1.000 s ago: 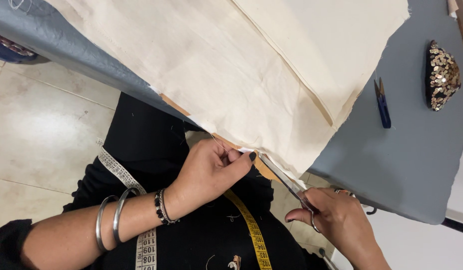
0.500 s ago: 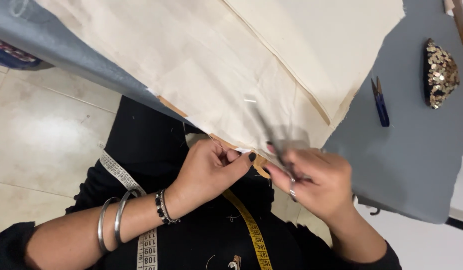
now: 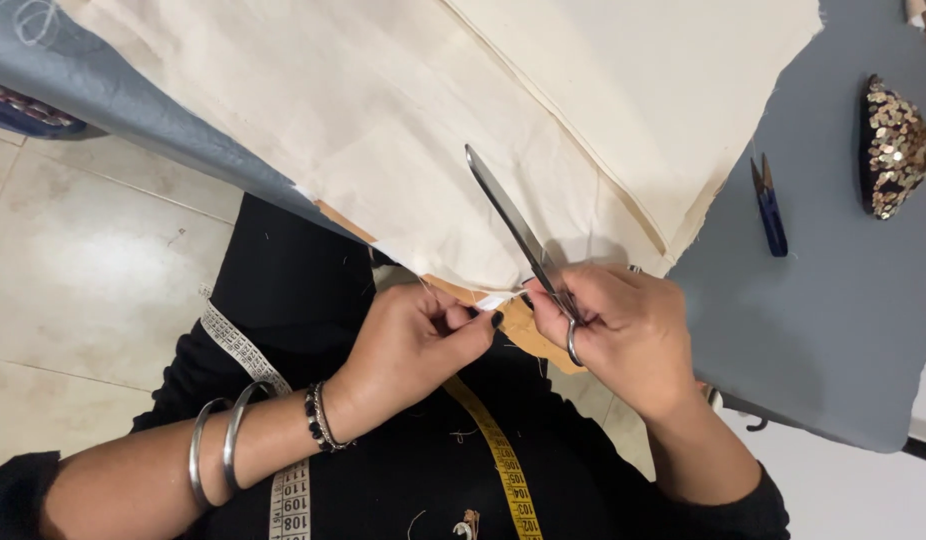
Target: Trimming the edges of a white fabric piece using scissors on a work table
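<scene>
A large sheet of cream fabric [image 3: 383, 120] lies over a grey-covered table [image 3: 813, 300], its near edge hanging toward me. My left hand [image 3: 413, 340] pinches that near edge of the fabric between thumb and fingers. My right hand [image 3: 623, 330] grips a pair of long steel scissors [image 3: 513, 225] by the handles. The blades point up and to the left across the fabric, close together. Both hands sit almost side by side at the fabric's edge.
Small blue thread snips [image 3: 770, 205] and a sequined gold pincushion-like object [image 3: 891, 145] lie on the grey cover at the right. A yellow and white tape measure [image 3: 498, 450] hangs over my black clothes. Tiled floor [image 3: 83, 280] lies to the left.
My right hand has come up from the lower right with the scissors and now sits beside the left hand, blades laid over the fabric. The left hand stays on the edge.
</scene>
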